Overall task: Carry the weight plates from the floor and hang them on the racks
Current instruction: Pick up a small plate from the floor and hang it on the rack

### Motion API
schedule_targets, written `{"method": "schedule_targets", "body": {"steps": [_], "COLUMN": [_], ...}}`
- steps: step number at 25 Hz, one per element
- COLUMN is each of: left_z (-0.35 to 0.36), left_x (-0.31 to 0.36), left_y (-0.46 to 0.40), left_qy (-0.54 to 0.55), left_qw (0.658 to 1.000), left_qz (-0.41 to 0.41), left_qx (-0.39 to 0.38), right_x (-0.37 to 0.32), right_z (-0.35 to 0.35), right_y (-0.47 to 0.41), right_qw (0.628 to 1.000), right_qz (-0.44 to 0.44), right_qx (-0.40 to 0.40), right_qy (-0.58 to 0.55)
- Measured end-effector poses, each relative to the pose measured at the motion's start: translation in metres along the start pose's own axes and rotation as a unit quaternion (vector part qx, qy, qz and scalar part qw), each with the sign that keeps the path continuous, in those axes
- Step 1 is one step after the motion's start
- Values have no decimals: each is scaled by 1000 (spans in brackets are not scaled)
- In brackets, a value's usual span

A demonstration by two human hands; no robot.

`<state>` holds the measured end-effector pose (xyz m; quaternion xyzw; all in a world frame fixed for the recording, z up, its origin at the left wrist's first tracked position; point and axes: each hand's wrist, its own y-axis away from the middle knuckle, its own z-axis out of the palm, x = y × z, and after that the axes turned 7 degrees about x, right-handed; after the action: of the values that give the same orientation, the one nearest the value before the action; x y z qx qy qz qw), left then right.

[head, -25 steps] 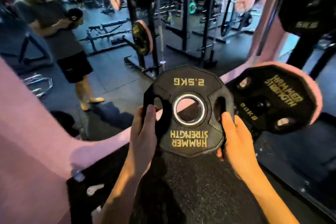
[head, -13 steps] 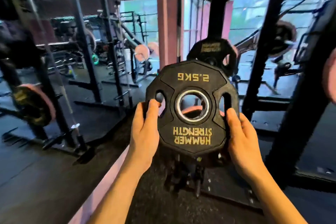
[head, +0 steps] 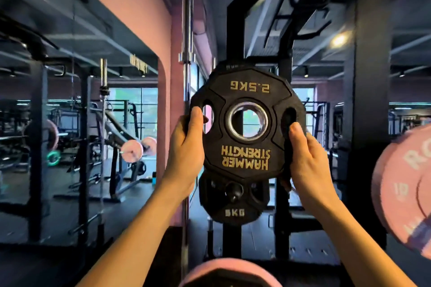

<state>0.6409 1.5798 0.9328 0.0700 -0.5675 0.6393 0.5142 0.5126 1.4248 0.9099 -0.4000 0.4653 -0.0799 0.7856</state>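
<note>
A black plate (head: 248, 121), marked 2.5 KG and lettered upside down, is held upright at chest height in front of a dark rack (head: 283, 53). The left hand (head: 185, 147) grips the left edge, thumb on the near face beside the left grip slot, its other fingers hidden behind the rim. The right hand (head: 307, 158) grips the right edge, thumb tip at the right slot. Both hands are closed round the plate and hold it level between them.

Below it, a 5 KG plate (head: 234, 198) already hangs on a rack peg (head: 233, 191), partly covered by the held plate. A pink plate (head: 403, 189) shows at the right margin, blurred, and another pink rim (head: 229, 272) at the bottom edge.

Handling, judged from the marking and finish: light for a weight plate, rigid, not fragile; the matte rubber-like coat should give good friction. The slots on either side of the steel-lined bore (head: 248, 121) are the natural holds, and gripping through them would steady the plate better than pinching the rim. The bore must meet a peg squarely; no free peg can be made out. Fingers behind the plate risk being caught against the rack.
</note>
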Motion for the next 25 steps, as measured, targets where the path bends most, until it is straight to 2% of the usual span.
{"method": "schedule_targets", "body": {"steps": [6,11,14,19,25], "left_z": [65,89,95,99,101], "left_x": [-14,-30,-48,-72,-94], "left_y": [-119,-189,-222,-253,-276], "left_qy": [26,16,7,-2,-34], "left_qw": [997,997,996,997,995], "left_qz": [72,76,81,73,91], "left_qx": [3,25,29,25,2], "right_x": [0,11,28,54,71], "right_z": [30,58,74,91,94], "right_y": [-133,-203,-232,-261,-285], "right_qw": [995,990,987,990,980], "right_qz": [-91,-126,-139,-104,-126], "right_qx": [19,23,30,20,27], "right_qy": [25,60,79,93,151]}}
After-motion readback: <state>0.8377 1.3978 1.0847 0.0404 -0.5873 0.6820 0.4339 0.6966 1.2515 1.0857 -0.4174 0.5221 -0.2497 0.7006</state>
